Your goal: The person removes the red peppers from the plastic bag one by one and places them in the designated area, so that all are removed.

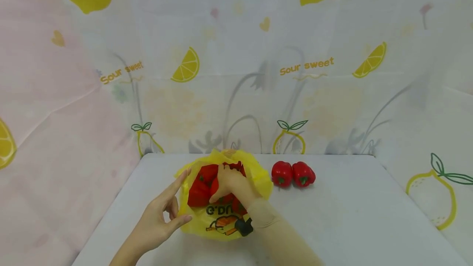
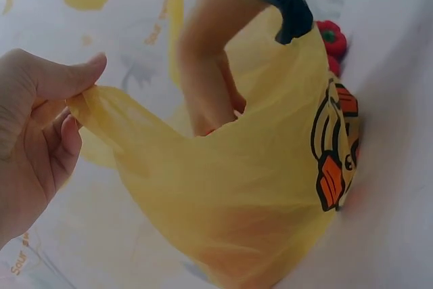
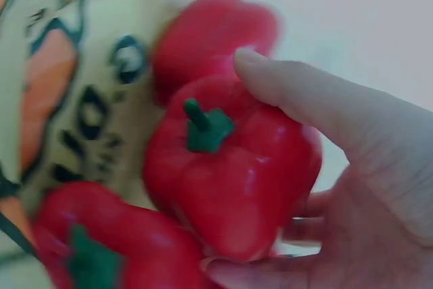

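A yellow plastic bag (image 1: 194, 227) printed with dark letters and a cartoon stands on the white table with its mouth gaping. Several red bell peppers (image 1: 198, 194) with green stems lie inside. In the left wrist view my left hand (image 2: 40, 126) pinches the bag's rim between thumb and fingers. My right hand (image 1: 232, 182) reaches down into the bag. Seen from the right wrist, that hand (image 3: 358, 187) grips one bell pepper (image 3: 250, 174), thumb on top and fingers beneath. Two more peppers touch or nearly touch it there.
Two red bell peppers (image 1: 282, 174) sit side by side on the table (image 1: 343, 212), right of the bag. A cloth backdrop (image 1: 229, 106) with printed lemons hangs behind and at both sides. A dark strap piece (image 2: 291, 8) is on the right wrist.
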Demonstrator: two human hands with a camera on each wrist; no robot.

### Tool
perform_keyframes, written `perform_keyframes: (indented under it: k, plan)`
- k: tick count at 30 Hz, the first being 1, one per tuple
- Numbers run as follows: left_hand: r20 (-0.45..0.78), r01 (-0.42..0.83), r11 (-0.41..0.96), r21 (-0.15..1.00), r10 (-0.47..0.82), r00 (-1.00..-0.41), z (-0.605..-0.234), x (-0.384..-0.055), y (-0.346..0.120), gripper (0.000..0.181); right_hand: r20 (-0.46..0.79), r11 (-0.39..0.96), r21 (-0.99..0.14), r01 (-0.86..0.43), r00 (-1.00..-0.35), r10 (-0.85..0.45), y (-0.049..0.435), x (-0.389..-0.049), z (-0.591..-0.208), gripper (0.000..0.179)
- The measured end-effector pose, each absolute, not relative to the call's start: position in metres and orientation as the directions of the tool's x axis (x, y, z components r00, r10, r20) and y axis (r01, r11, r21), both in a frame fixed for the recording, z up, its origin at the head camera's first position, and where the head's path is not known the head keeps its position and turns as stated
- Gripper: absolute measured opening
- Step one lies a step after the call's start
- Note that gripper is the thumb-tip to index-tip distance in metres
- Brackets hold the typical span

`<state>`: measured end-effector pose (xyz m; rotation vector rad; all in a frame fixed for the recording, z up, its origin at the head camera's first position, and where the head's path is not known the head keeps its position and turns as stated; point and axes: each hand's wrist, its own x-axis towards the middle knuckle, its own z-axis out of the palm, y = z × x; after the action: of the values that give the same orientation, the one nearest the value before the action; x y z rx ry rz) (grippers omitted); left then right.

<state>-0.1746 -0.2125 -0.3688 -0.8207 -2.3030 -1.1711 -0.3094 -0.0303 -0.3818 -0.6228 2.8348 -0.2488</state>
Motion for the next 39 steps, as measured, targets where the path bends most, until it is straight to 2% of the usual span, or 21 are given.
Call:
perform_keyframes:
  k: [3,7,10,14,20,23,27,31,36,39]
  plan:
    - [0.595,0.658,0.472,0.586,0.301,-0.745,-0.37,-0.174,-0.213,0.096,-0.168,0.88,-0.222,-0.42,-0.873,-0.458,-0.025,-0.301,-0.365,0.097]
    - [0.573,0.638,0.472,0.608,0.295,-0.764,-0.37,-0.173,-0.213,0.095,-0.113,0.852,-0.245,-0.462,-0.86,-0.498,-0.015,-0.289,-0.342,0.096]
    - [0.569,0.635,0.469,0.614,0.295,-0.768,-0.37,-0.173,-0.213,0.094,-0.045,0.821,-0.256,-0.51,-0.843,-0.537,-0.009,-0.281,-0.328,0.101]
    - [0.572,0.638,0.467,0.612,0.295,-0.765,-0.371,-0.174,-0.214,0.094,0.059,0.764,-0.29,-0.577,-0.807,-0.587,-0.001,-0.274,-0.316,0.096]
    - [0.576,0.631,0.493,0.599,0.283,-0.767,-0.37,-0.174,-0.216,0.096,0.211,0.671,-0.339,-0.66,-0.748,-0.629,0.008,-0.267,-0.303,0.097]
    - [0.57,0.63,0.491,0.602,0.288,-0.769,-0.37,-0.175,-0.216,0.096,0.274,0.646,-0.322,-0.692,-0.722,-0.636,0.012,-0.263,-0.296,0.1]
    - [0.581,0.644,0.479,0.596,0.296,-0.758,-0.371,-0.176,-0.215,0.097,0.323,0.62,-0.321,-0.716,-0.698,-0.639,0.017,-0.259,-0.289,0.099]
    - [0.596,0.66,0.468,0.587,0.302,-0.744,-0.373,-0.177,-0.214,0.097,0.36,0.567,-0.378,-0.732,-0.68,-0.638,0.023,-0.258,-0.284,0.099]
    - [0.597,0.663,0.461,0.59,0.304,-0.742,-0.374,-0.177,-0.214,0.098,0.445,0.485,-0.381,-0.787,-0.616,-0.65,0.032,-0.259,-0.28,0.1]
    - [0.597,0.665,0.457,0.591,0.306,-0.742,-0.375,-0.178,-0.214,0.099,0.469,0.459,-0.39,-0.798,-0.602,-0.646,0.035,-0.26,-0.277,0.1]
